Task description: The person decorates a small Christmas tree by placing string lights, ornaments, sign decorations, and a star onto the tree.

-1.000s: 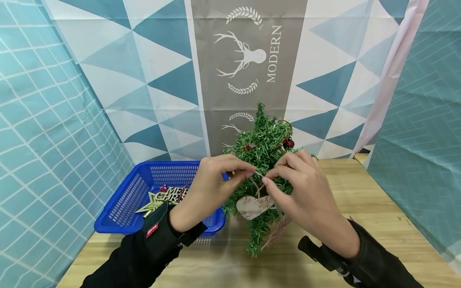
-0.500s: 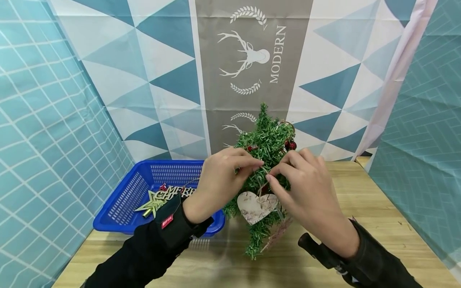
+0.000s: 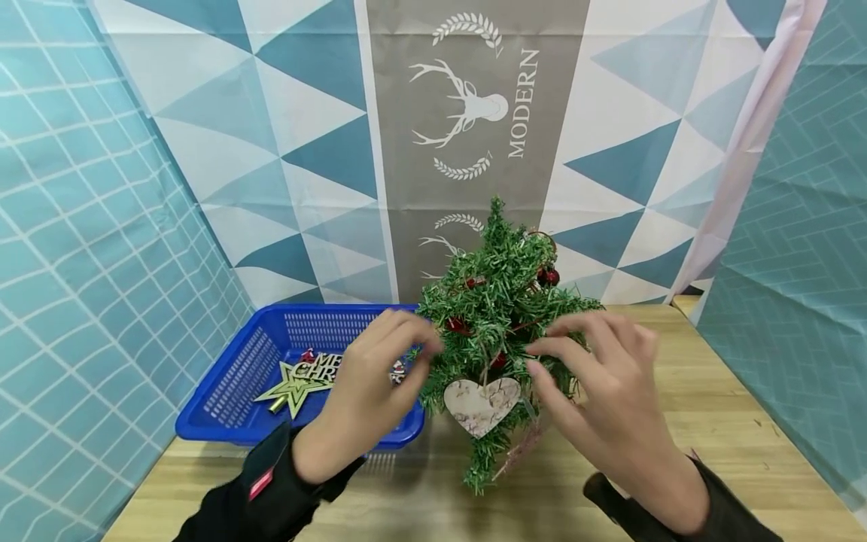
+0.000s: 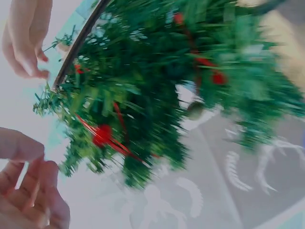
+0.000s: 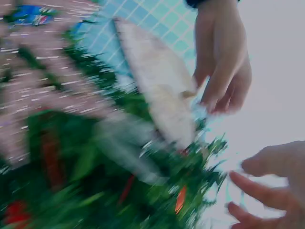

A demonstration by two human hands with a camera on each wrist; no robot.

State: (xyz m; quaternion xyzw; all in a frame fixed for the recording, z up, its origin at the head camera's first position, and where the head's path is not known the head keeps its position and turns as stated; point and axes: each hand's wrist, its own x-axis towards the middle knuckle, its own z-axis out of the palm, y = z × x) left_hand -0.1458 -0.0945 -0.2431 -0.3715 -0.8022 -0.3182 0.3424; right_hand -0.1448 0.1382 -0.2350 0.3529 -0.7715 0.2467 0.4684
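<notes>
A small green Christmas tree (image 3: 501, 301) stands on the wooden table in the head view. On its front hangs a pale, bark-patterned heart ornament (image 3: 482, 406) by a string; the right wrist view shows the same heart (image 5: 159, 83) nearly edge-on. To the left of the tree my left hand (image 3: 379, 373) is held with nothing between its relaxed fingers. My right hand (image 3: 603, 384) is by the right-hand branches, its fingers bent loosely and holding nothing. Red ornaments (image 4: 102, 135) with red cords hang among the branches in the left wrist view.
A blue plastic basket (image 3: 223, 391) stands left of the tree, partly behind my left hand. In it lie a gold star (image 3: 294, 388) and a "Merry Christmas" sign (image 3: 318, 367). A patterned cloth (image 3: 467, 181) hangs behind the wooden table (image 3: 684, 376).
Both hands have let go of the heart's string and moved apart, the left one leftward, the right one slightly rightward and down. The heart now hangs from the tree facing forward.
</notes>
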